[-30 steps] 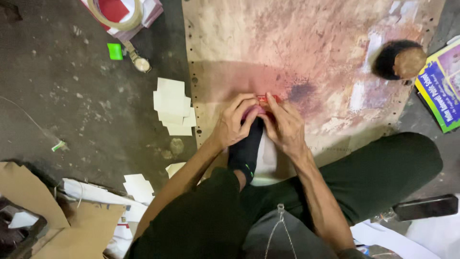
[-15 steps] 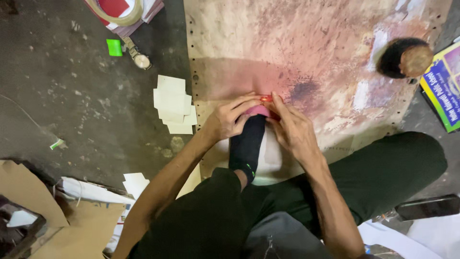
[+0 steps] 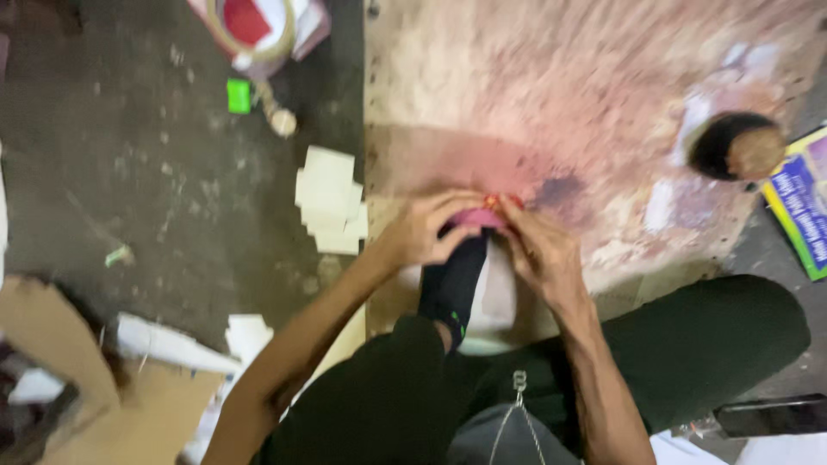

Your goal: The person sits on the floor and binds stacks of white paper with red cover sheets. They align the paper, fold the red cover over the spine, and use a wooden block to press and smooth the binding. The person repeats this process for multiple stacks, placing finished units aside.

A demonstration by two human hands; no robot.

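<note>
The pink piece (image 3: pixel 479 218) sits at the near edge of the stained board (image 3: pixel 603 103), directly above the toe of a black sock (image 3: pixel 452 288) that presses on the white sheet (image 3: pixel 500 297) beneath it. It is small, flat and partly hidden by fingers; a spot of red shows at its far edge. The frame is blurred, so its material cannot be told.

The left hand (image 3: pixel 422 232) curls over the piece from the left, fingers bent and closed down upon it. The right hand (image 3: pixel 543 254) meets it from the right, fingertips pinching the same piece. Both hands are narrow and touching it; neither is spread.

In my judgement the step in hand is fine work on the piece itself, folding or pressing it while the foot steadies the sheet. The next move would call for a steady pinch from both sides and no shift of the foot, since the piece is small and lies just at the board's edge.

Left of the board, on the dark floor (image 3: pixel 129 172), lies a stack of white paper squares (image 3: pixel 329 200). Farther off are a small green tag (image 3: pixel 239 96) and a roll of tape (image 3: pixel 251 26). A round dark pot (image 3: pixel 736 146) stands on the board at the right, a printed booklet (image 3: pixel 805 202) just beyond it. Torn cardboard (image 3: pixel 77 379) lies at near left.
</note>
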